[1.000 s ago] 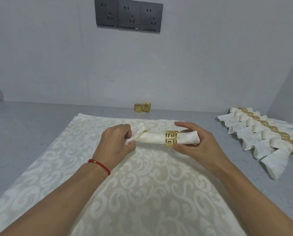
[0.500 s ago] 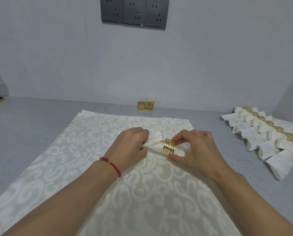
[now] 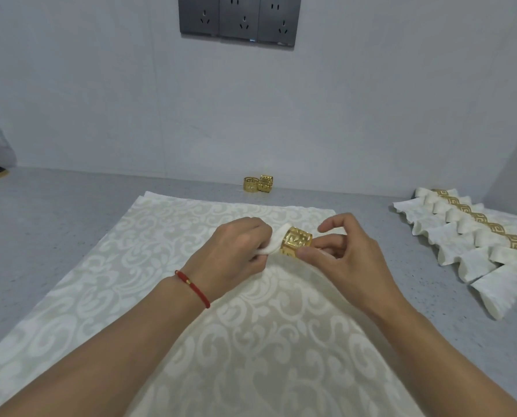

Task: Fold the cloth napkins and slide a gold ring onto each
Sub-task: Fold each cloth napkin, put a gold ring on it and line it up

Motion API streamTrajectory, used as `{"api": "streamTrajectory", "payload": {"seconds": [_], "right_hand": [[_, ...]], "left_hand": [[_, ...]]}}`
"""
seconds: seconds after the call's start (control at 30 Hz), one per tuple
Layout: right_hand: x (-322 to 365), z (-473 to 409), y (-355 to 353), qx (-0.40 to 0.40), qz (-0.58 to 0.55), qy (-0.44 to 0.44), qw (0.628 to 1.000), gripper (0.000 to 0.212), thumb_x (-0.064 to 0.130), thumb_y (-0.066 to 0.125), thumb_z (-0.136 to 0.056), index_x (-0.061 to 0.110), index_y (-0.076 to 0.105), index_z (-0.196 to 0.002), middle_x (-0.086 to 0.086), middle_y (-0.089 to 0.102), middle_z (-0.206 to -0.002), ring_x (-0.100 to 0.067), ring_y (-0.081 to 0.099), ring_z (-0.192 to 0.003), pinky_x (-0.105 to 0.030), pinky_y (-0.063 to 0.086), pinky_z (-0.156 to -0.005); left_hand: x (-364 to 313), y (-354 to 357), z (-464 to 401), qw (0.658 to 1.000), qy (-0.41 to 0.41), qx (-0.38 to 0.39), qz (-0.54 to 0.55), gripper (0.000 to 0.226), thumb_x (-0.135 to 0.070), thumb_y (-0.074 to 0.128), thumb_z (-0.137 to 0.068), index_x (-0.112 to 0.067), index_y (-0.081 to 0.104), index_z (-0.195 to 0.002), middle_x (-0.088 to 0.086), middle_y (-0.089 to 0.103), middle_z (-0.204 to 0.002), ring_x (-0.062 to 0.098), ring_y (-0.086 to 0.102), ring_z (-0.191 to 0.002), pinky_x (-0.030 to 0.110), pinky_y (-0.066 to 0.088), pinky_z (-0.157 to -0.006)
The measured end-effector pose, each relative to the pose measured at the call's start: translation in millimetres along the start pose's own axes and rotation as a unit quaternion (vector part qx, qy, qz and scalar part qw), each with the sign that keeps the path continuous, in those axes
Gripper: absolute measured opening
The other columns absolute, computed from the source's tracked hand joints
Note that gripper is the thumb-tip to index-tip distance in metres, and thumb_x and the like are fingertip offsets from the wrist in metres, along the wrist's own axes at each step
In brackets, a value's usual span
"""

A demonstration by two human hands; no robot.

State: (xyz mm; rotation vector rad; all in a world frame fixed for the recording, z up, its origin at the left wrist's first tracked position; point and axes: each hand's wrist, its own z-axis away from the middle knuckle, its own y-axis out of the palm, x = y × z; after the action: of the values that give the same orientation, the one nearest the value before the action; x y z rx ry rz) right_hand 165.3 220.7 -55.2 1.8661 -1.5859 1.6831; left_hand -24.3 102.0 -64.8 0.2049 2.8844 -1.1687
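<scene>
Your left hand [image 3: 236,251] sits fisted at frame centre, red cord on its wrist. Your right hand [image 3: 345,254] pinches with thumb and forefinger, other fingers loosely spread.

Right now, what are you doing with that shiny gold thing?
A person is putting a gold ring on a rolled cloth napkin. The left hand grips the napkin's end while the right hand pinches the ring around it, above a patterned cloth. Finished ringed napkins lie in a row to the right, and two spare rings wait by the wall.
</scene>
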Motion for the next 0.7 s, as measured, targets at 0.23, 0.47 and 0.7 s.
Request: {"api": "streamTrajectory", "payload": {"seconds": [0.23, 0.47, 0.7], "right_hand": [[4.5, 2.2, 2.8, -0.013, -0.01, -0.032, 0.999, 0.016, 0.044, 0.074, -0.088, 0.029, 0.068, -0.087, 0.01, 0.071, -0.08, -0.004, 0.049, -0.052, -0.014, 0.035, -0.049], [5.1, -2.2, -1.7, 0.052, -0.113, 0.054, 0.991, 0.029, 0.025, 0.051, -0.103, 0.018, 0.078, -0.093, -0.003, 0.063, -0.076, -0.01, 0.052, -0.068, -0.027, 0.04, -0.069], [0.5, -2.2, -7.1, 0.071, -0.176, 0.148, 0.97, 0.016, 0.03, 0.075, -0.09, 0.016, 0.083, -0.095, -0.005, 0.035, -0.067, -0.021, 0.017, -0.06, -0.038, 0.014, -0.055]], "left_hand": [[-4.1, -0.7, 1.6, 0.999, -0.022, -0.027, 0.019, 0.025, 0.007, 0.069, -0.068, -0.007, 0.048, -0.071, -0.002, 0.045, -0.068, 0.016, 0.041, -0.061, 0.034, 0.04, -0.052], [-4.7, 1.9, 1.6, 0.998, -0.042, -0.037, 0.014, 0.026, 0.008, 0.068, -0.067, -0.008, 0.048, -0.071, -0.001, 0.049, -0.07, 0.016, 0.042, -0.062, 0.028, 0.037, -0.054], [-7.1, 3.3, 0.7, 1.0, 0.002, -0.014, -0.007, 0.024, 0.01, 0.067, -0.068, -0.006, 0.05, -0.07, 0.0, 0.05, -0.069, 0.019, 0.045, -0.063, 0.033, 0.041, -0.053]]}}
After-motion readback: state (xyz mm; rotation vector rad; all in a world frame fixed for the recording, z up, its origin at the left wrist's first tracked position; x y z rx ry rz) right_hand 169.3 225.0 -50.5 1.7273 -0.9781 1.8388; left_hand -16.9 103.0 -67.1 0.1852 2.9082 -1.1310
